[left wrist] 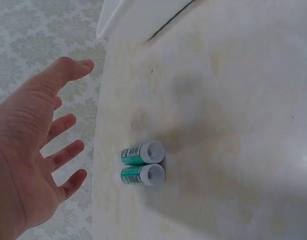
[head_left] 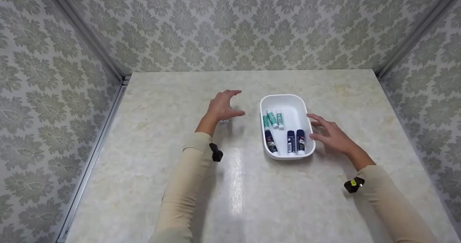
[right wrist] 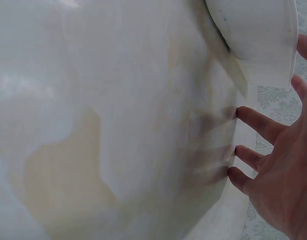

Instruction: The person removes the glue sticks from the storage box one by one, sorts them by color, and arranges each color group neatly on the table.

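My left hand [head_left: 221, 106] hangs over the table with thumb and fingers spread, holding nothing. Close below it are two green glue sticks [left wrist: 135, 155], side by side with their hollow white ends toward the left wrist camera. From the head view the hand mostly hides them. My right hand [head_left: 331, 136] touches the right side of a white plastic tub [head_left: 293, 100] with its thumb and a finger, while its other fingers reach down near the table. Inside the tub, three green glue sticks [head_left: 272, 120] lie toward the left and three dark blue glue sticks [head_left: 291, 143] lie at the near end.
The pale marbled table [head_left: 144, 156] extends around both arms. Patterned wall panels [head_left: 223, 27] enclose it at the back and on both sides, with a metal rail [head_left: 95, 145] along the left edge. A small dark device is strapped to each wrist.
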Tool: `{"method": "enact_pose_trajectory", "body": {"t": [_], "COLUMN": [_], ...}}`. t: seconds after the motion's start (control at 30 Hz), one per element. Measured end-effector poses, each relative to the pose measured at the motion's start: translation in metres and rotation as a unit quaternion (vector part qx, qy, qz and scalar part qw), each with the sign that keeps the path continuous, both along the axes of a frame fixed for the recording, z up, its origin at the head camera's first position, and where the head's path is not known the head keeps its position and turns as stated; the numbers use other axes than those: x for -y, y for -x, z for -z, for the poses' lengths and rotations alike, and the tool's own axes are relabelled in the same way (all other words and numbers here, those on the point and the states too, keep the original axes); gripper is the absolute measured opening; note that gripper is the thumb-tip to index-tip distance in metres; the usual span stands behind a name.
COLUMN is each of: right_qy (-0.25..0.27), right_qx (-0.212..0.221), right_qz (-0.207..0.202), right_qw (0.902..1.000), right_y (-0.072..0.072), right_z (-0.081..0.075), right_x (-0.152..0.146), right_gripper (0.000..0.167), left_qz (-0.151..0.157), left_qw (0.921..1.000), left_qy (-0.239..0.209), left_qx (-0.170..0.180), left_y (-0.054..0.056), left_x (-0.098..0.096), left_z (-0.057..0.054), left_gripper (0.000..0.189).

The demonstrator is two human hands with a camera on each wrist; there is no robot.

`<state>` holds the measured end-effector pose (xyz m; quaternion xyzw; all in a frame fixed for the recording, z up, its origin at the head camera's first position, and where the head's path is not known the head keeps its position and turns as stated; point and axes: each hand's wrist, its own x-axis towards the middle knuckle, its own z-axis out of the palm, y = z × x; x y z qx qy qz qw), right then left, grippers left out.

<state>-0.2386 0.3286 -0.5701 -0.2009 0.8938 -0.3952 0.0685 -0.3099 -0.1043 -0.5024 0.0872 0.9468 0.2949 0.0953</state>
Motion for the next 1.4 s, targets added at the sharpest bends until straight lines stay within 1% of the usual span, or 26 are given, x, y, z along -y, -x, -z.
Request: {"method": "enact_pose_trajectory", "body": {"t": [0.2, 0.33, 0.6, 0.8, 0.87, 0.97, 1.03, 1.17, 1.27, 1.4], "right_qy": [-0.008, -0.017, -0.01, -0.013, -0.016, -0.022, -0.025, -0.024, -0.023, -0.021], "right_qx": [0.0, 0.007, 0.001, 0.009, 0.011, 0.014, 0.017, 0.022, 0.018, 0.007], "right_qz": [0.002, 0.005, 0.002, 0.006, 0.008, 0.011, 0.012, 0.01, 0.008, 0.004], "right_qw": [1.0, 0.9998, 0.9999, 0.9999, 0.9998, 0.9996, 0.9995, 0.9994, 0.9995, 0.9997], "right_y": [0.0, 0.0, 0.001, 0.0, 0.0, 0.0, 0.0, 0.001, 0.001, 0.001], "right_z": [0.0, 0.0, -0.001, -0.002, -0.001, -0.001, -0.001, -0.002, -0.002, 0.001], "right_x": [-0.001, 0.0, 0.0, 0.0, 0.0, 0.0, 0.0, 0.0, 0.0, -0.001], "right_gripper": [0.073, 0.073, 0.073, 0.073, 0.073, 0.073, 0.072, 0.072, 0.072, 0.073], "left_qz": [0.021, 0.038, 0.063, 0.088, 0.092, 0.106, 0.118, 0.138, 0.142, 0.134], "left_qw": [0.9998, 0.9993, 0.998, 0.9961, 0.9955, 0.9927, 0.9891, 0.9808, 0.9768, 0.9767], "left_qy": [0.0, 0.005, -0.004, -0.008, -0.02, -0.056, -0.086, -0.135, -0.159, -0.167], "left_qx": [-0.003, -0.004, 0.0, -0.004, 0.002, 0.014, 0.021, 0.023, 0.023, 0.021], "left_y": [-0.001, -0.002, -0.002, -0.005, -0.006, -0.008, -0.009, -0.01, -0.012, -0.018], "left_x": [-0.02, -0.032, -0.057, -0.08, -0.087, -0.096, -0.101, -0.109, -0.115, -0.123], "left_z": [-0.003, -0.005, -0.01, -0.015, -0.016, -0.015, -0.014, -0.013, -0.011, -0.004], "left_gripper": [0.085, 0.086, 0.085, 0.085, 0.087, 0.09, 0.093, 0.098, 0.1, 0.102]}}
